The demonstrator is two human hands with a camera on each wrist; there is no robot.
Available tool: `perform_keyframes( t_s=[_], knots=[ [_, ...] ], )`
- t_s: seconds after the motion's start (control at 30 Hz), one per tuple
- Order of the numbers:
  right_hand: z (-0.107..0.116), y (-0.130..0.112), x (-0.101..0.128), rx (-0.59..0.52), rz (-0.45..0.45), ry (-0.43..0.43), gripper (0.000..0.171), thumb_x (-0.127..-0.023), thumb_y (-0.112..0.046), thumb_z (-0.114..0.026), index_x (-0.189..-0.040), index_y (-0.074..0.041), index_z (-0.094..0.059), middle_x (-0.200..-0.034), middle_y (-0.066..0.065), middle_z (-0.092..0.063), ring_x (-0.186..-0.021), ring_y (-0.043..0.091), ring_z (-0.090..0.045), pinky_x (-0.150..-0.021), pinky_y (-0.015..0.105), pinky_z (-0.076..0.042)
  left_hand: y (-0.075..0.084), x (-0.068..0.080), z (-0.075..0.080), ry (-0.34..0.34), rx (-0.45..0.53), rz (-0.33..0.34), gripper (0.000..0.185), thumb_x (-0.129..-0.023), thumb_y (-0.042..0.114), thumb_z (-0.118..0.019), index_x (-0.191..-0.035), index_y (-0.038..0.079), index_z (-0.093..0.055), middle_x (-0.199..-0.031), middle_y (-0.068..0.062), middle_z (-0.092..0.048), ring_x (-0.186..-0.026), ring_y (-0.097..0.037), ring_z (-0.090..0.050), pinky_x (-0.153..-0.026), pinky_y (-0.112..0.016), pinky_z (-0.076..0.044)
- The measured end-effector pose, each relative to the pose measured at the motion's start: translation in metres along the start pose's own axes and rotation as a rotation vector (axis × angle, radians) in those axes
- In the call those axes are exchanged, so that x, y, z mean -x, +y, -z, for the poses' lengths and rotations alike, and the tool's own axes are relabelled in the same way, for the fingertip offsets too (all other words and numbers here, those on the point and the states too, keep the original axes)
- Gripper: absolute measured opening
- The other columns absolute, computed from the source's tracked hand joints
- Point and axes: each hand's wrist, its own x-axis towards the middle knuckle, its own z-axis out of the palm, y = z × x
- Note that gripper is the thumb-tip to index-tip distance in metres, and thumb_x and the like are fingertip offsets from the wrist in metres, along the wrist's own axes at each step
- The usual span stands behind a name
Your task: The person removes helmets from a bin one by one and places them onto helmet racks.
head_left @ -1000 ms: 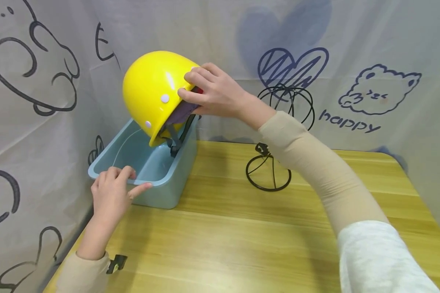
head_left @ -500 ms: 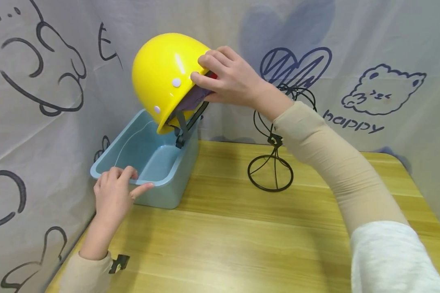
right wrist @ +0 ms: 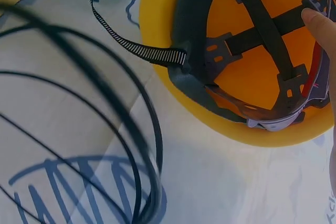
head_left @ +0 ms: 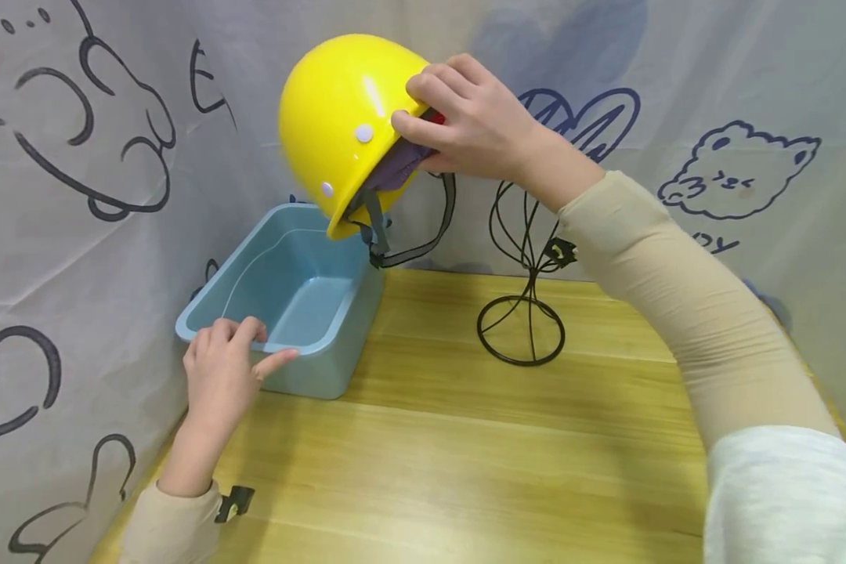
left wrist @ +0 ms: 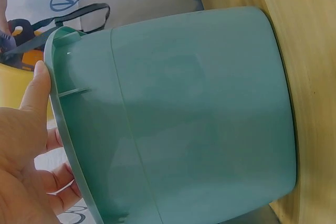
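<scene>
The right hand [head_left: 475, 117] holds the yellow helmet [head_left: 348, 110] at one edge, fingers over the shell, thumb inside beside the harness [right wrist: 269, 32]. The helmet is tilted at upper centre-left of the head view. The left hand [head_left: 222, 368] grips the near rim of the blue bin [head_left: 317, 374], left of centre.

Caution: the one-sided grip may let the helmet rotate or slip, since its bulk lies left of the fingers. The chin strap [head_left: 412, 252] hangs in a loose loop and could snag; its buckle appears close to the bin's right rim, contact cannot be confirmed.

Obstruction: the black wire stand [head_left: 532, 276] stands on the table [head_left: 423, 470], right of centre, its top hidden behind the right forearm. A rightward sweep could topple it or hook the strap.
</scene>
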Motion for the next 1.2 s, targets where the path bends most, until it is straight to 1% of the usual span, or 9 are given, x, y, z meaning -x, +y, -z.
perform_keyframes(
  t_s=[0.27, 0.43, 0.6, 0.8, 1.03, 1.2],
  knots=[
    [0.015, 0.012, 0.012, 0.018, 0.007, -0.041, 0.042, -0.084, -0.037, -0.060, -0.114, -0.018, -0.038, -0.105, 0.014, -0.048, -0.098, 0.028, -0.047, -0.088, 0.039, -0.041, 0.000, 0.001, 0.004, -0.029, -0.005, 0.019, 0.048, -0.067, 0.055, -0.066, -0.087, 0.015, -0.049, -0.096, -0.015, -0.048, -0.088, -0.036, -0.040, -0.078, -0.057, -0.031],
    [0.019, 0.017, 0.021, 0.006, 0.008, -0.047, 0.041, -0.083, -0.035, -0.061, -0.113, -0.017, -0.040, -0.103, 0.015, -0.048, -0.097, 0.029, -0.048, -0.088, 0.040, -0.041, 0.000, 0.003, 0.004, -0.038, -0.008, 0.028, 0.047, -0.067, 0.055, -0.065, -0.087, 0.015, -0.049, -0.096, -0.015, -0.047, -0.088, -0.035, -0.040, -0.078, -0.056, -0.031],
    [0.025, 0.020, 0.031, -0.001, -0.012, -0.043, 0.043, -0.081, -0.038, -0.063, -0.111, -0.016, -0.041, -0.103, 0.016, -0.048, -0.097, 0.031, -0.048, -0.087, 0.041, -0.041, 0.000, 0.005, 0.004, -0.045, -0.003, 0.033, 0.048, -0.068, 0.057, -0.063, -0.088, 0.016, -0.049, -0.096, -0.014, -0.047, -0.089, -0.035, -0.040, -0.078, -0.056, -0.031],
    [0.033, 0.023, 0.044, -0.010, -0.031, -0.030, 0.040, -0.081, -0.038, -0.063, -0.108, -0.015, -0.044, -0.102, 0.016, -0.050, -0.095, 0.032, -0.049, -0.085, 0.042, -0.042, 0.000, 0.004, 0.002, -0.030, -0.004, 0.025, 0.047, -0.067, 0.055, -0.066, -0.088, 0.016, -0.050, -0.095, -0.014, -0.047, -0.089, -0.035, -0.040, -0.078, -0.056, -0.031],
    [0.044, 0.026, 0.068, -0.019, -0.024, -0.031, 0.037, -0.084, -0.040, -0.058, -0.106, -0.013, -0.046, -0.101, 0.017, -0.050, -0.093, 0.032, -0.049, -0.083, 0.041, -0.043, 0.003, 0.004, -0.002, -0.023, -0.005, 0.013, 0.046, -0.066, 0.052, -0.067, -0.085, 0.016, -0.048, -0.093, -0.013, -0.047, -0.086, -0.034, -0.041, -0.077, -0.055, -0.032],
    [0.050, 0.025, 0.084, -0.012, -0.037, -0.034, 0.033, -0.087, -0.040, -0.055, -0.104, -0.012, -0.046, -0.100, 0.017, -0.051, -0.090, 0.033, -0.049, -0.080, 0.042, -0.044, 0.003, 0.004, -0.003, 0.000, -0.014, 0.005, 0.046, -0.064, 0.050, -0.070, -0.085, 0.016, -0.048, -0.091, -0.013, -0.047, -0.084, -0.034, -0.041, -0.075, -0.054, -0.033]
  ],
)
